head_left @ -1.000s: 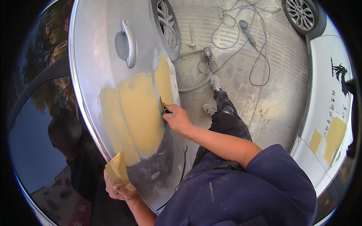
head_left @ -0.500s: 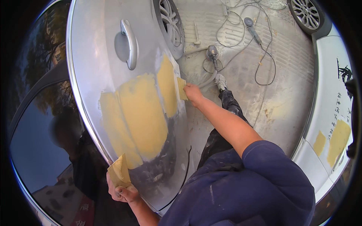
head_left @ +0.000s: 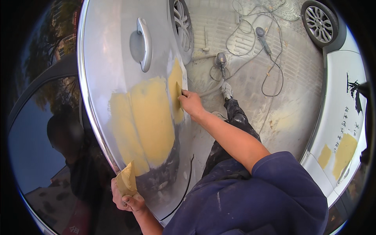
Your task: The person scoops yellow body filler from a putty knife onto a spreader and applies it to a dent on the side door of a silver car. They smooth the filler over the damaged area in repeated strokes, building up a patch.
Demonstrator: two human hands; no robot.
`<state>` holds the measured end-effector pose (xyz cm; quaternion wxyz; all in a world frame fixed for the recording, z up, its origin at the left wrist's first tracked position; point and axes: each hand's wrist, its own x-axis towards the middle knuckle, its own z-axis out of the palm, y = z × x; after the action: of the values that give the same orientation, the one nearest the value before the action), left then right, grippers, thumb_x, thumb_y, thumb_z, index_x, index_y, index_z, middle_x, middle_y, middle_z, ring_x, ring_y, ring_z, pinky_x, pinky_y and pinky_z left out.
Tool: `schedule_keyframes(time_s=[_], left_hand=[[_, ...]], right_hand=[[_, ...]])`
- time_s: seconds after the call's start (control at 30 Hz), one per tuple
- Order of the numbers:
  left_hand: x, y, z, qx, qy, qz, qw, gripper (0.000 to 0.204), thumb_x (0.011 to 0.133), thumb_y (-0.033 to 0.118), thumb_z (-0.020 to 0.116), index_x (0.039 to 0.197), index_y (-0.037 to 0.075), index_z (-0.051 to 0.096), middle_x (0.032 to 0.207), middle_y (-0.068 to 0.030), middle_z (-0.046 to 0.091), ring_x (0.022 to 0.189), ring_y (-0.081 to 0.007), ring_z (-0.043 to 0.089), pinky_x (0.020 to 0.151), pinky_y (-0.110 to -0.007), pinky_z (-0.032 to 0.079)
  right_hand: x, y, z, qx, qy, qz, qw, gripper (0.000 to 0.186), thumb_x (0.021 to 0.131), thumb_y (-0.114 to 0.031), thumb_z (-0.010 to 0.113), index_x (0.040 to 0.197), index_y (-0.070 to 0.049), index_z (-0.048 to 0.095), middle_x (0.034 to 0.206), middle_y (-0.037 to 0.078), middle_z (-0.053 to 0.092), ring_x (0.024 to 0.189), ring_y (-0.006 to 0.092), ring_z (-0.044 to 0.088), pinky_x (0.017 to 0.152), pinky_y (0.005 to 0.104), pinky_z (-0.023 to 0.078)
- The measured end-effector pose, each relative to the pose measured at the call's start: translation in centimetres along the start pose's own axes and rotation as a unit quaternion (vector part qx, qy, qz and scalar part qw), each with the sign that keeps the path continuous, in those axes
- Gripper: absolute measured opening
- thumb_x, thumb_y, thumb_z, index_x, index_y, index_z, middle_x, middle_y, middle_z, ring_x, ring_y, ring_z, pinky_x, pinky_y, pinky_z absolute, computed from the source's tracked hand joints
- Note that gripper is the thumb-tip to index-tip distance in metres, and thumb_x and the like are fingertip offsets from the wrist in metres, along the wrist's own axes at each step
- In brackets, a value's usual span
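Observation:
The silver car door (head_left: 113, 31) carries broad patches of yellow body filler (head_left: 152, 117) below its handle (head_left: 146, 47). My right hand (head_left: 192, 104) pinches a thin putty spreader (head_left: 178, 92), seen nearly edge-on, against the narrower filler patch (head_left: 174, 76) along the door's lower part. By the window trim at lower left, my left hand (head_left: 127, 199) grips a flat putty spreader (head_left: 126, 184) with a lump of yellow filler on its face. The fingers behind that spreader are partly hidden.
A sander (head_left: 221, 60) with a hose lies on the floor beside my shoe (head_left: 226, 91). Beyond it are another corded power tool (head_left: 263, 39), looping cables and a hammer-shaped tool (head_left: 206, 39). A white car (head_left: 340, 66) with yellow patches stands at right.
My right hand has moved left onto the narrower filler patch, and its spreader has turned from face-on to nearly edge-on. My left hand stays about where it was. The view has shifted slightly.

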<state>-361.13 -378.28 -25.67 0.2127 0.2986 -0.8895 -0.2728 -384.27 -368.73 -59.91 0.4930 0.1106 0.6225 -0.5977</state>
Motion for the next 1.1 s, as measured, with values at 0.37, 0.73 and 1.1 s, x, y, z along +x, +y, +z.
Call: schedule_keyframes(time_s=[0.37,0.73,1.1], left_hand=[[2.5,2.7,1.9,0.020,0.005,0.040,0.999,0.073,0.122,0.051,0.046,0.103,-0.014,0.072,0.091,-0.0190,0.074,0.080,-0.0335,0.066,0.071,-0.040,0.049],[1.6,1.8,1.7,0.036,0.015,0.033,0.999,0.073,0.122,0.050,0.046,0.101,-0.015,0.071,0.089,-0.0196,0.073,0.079,-0.0342,0.065,0.070,-0.041,0.049],[1.9,2.4,1.7,0.037,0.002,0.010,0.999,0.077,0.121,0.056,0.045,0.105,-0.014,0.075,0.090,-0.0195,0.076,0.081,-0.0363,0.069,0.076,-0.044,0.054]], right_hand=[[-7.1,-4.6,-2.6,0.126,-0.132,-0.008,0.983,0.044,0.104,-0.012,0.065,0.143,0.006,0.074,0.128,0.012,0.080,0.115,0.0177,0.070,0.102,0.0340,0.055],[10.7,4.6,-3.8,0.030,0.073,0.068,0.995,0.037,0.103,-0.012,0.061,0.132,0.006,0.075,0.120,0.013,0.080,0.108,0.0227,0.072,0.095,0.0397,0.055],[6.9,-1.6,-0.9,0.018,0.031,-0.002,0.999,0.041,0.104,-0.013,0.063,0.138,0.005,0.077,0.122,0.013,0.081,0.107,0.0210,0.074,0.094,0.0350,0.056]])
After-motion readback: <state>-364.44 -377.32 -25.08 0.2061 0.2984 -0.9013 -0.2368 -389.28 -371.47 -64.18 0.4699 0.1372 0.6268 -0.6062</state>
